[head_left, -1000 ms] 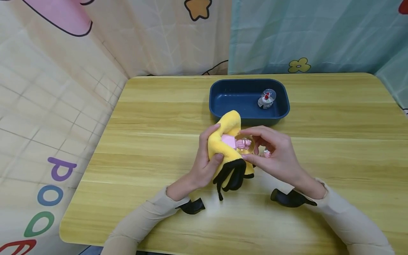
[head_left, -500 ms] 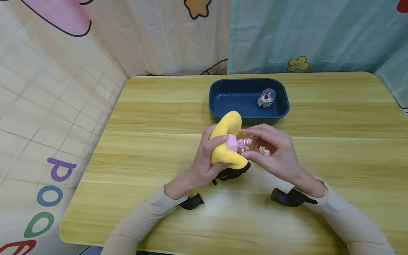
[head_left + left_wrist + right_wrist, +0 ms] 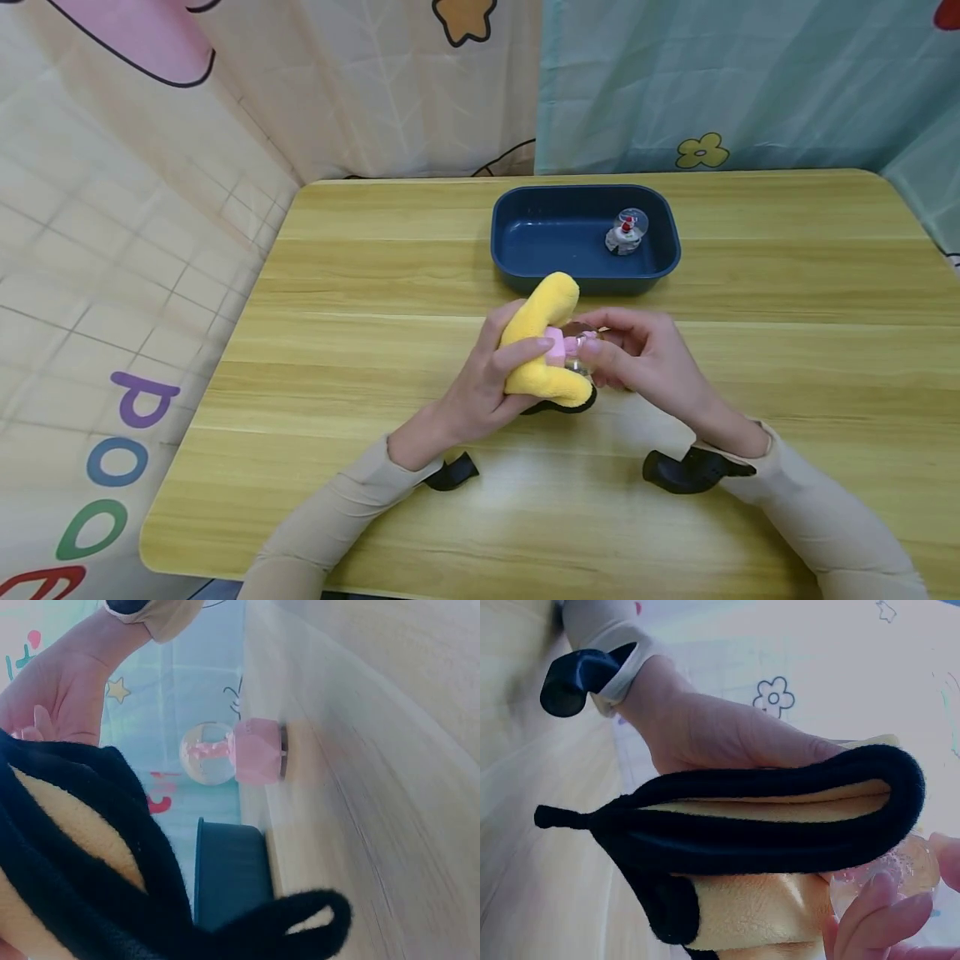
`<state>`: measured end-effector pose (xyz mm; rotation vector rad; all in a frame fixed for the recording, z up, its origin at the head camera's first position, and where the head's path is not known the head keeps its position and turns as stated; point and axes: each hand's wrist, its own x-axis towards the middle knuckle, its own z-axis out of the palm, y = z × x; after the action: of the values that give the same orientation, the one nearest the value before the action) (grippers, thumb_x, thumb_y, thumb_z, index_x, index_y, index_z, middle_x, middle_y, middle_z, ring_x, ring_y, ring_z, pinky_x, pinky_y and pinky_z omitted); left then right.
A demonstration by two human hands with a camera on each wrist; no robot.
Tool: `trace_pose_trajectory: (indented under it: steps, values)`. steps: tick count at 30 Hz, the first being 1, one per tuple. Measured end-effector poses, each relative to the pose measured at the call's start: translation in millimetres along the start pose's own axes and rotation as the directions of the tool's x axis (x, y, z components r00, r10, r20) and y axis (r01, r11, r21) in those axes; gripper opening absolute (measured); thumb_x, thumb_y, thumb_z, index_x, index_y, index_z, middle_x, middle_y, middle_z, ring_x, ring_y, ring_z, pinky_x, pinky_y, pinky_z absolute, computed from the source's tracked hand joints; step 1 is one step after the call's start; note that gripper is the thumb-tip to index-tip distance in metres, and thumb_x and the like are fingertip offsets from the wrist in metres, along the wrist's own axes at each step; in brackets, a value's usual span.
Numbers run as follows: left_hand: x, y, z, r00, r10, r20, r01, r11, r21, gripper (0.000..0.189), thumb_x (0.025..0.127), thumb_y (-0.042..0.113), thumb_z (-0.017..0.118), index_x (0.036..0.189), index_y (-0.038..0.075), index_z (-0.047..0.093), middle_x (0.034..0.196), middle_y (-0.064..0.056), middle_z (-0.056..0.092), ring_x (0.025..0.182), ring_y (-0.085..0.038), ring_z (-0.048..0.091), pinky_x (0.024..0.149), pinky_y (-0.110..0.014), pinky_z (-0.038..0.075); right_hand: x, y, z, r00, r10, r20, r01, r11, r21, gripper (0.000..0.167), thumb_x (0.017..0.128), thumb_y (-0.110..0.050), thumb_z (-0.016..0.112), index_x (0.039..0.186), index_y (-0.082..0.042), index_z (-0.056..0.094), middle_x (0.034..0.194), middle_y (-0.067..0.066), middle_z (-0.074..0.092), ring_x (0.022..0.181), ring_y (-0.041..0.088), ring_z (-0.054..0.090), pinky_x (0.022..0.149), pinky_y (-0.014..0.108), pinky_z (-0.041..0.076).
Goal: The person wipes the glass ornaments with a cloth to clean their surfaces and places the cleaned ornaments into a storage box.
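My left hand (image 3: pixel 480 383) grips a fluffy yellow cloth (image 3: pixel 536 379) with black edging, bunched around the pink base of a snow globe (image 3: pixel 555 347). The globe lies sideways above the table, its clear dome pointing right. With thumb and fingers, my right hand (image 3: pixel 656 354) pinches the dome, partly covering the pink figure inside. In the right wrist view, the cloth's black edging (image 3: pixel 780 855) hangs in front of the left hand, and fingertips lie against the clear dome (image 3: pixel 922 862). A second pink snow globe (image 3: pixel 257 752) stands upright on the table in the left wrist view.
Behind the hands, a dark blue bin (image 3: pixel 517 267) stands on the wooden table (image 3: pixel 360 333). Inside it, at the right, is a white snow globe (image 3: pixel 625 237) with a red detail. Printed curtains (image 3: pixel 360 92) hang behind the table's far edge.
The cloth has turned and folded around the base, its black edging swinging beneath it. The held globe has shifted slightly right and downward. My right thumb has moved onto the dome.
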<state>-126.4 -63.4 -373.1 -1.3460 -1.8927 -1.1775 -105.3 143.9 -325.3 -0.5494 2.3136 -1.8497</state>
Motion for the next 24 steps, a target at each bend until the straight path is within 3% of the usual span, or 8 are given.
trace_pose_trajectory:
  steps: [2,5,14,19,24]
  values:
    - [-0.5,-0.4,-0.3,1.0,0.006,0.012,-0.007,1.0,0.017,0.035,0.096,0.039,0.041,0.12,0.014,0.034,0.121,-0.026,0.037,0.113,-0.035,0.043,0.096,-0.043,0.041,0.4,-1.0,-1.7,0.996,0.084,0.026,-0.084,0.996,0.007,0.021,0.092,-0.012,0.058,0.108,0.001,0.062,0.062,-0.007,0.057,0.045,0.015,0.045,0.039,0.027,0.038]
    - [-0.8,-0.8,-0.7,1.0,0.005,0.029,-0.006,1.0,0.03,0.035,0.096,0.039,0.04,0.12,0.014,0.034,0.122,-0.025,0.037,0.113,-0.035,0.043,0.096,-0.043,0.041,1.6,-0.3,-3.6,0.988,0.138,0.067,-0.141,0.989,0.047,0.022,0.094,-0.016,0.055,0.108,0.0,0.061,0.067,-0.003,0.059,0.046,0.017,0.046,0.04,0.027,0.039]
    - [-0.2,0.4,-0.6,0.999,0.021,0.036,-0.024,0.997,0.08,0.034,0.096,0.041,0.04,0.117,0.015,0.035,0.122,-0.023,0.036,0.111,-0.034,0.042,0.094,-0.042,0.042,3.2,3.2,-5.0,0.98,0.156,0.123,-0.18,0.959,0.218,0.015,0.094,-0.012,0.055,0.105,-0.005,0.061,0.074,-0.004,0.064,0.05,0.011,0.052,0.046,0.023,0.046]
    - [0.5,0.9,-0.9,0.999,-0.012,0.04,0.01,0.998,0.055,0.037,0.096,0.043,0.04,0.119,0.014,0.034,0.122,-0.024,0.036,0.112,-0.034,0.043,0.096,-0.042,0.041,3.2,1.8,-3.0,0.98,0.181,0.086,-0.193,0.968,0.16,0.012,0.091,-0.013,0.059,0.102,-0.008,0.061,0.068,-0.005,0.063,0.047,0.013,0.05,0.044,0.024,0.045]
    - [0.5,1.1,-1.8,0.999,-0.026,0.046,0.025,0.999,0.024,0.038,0.095,0.044,0.04,0.119,0.014,0.034,0.122,-0.024,0.036,0.112,-0.033,0.042,0.096,-0.042,0.04,1.2,0.1,-1.6,0.994,0.106,0.033,-0.109,0.991,0.082,0.019,0.088,-0.009,0.063,0.106,-0.001,0.059,0.068,-0.002,0.065,0.047,0.017,0.054,0.044,0.027,0.046]
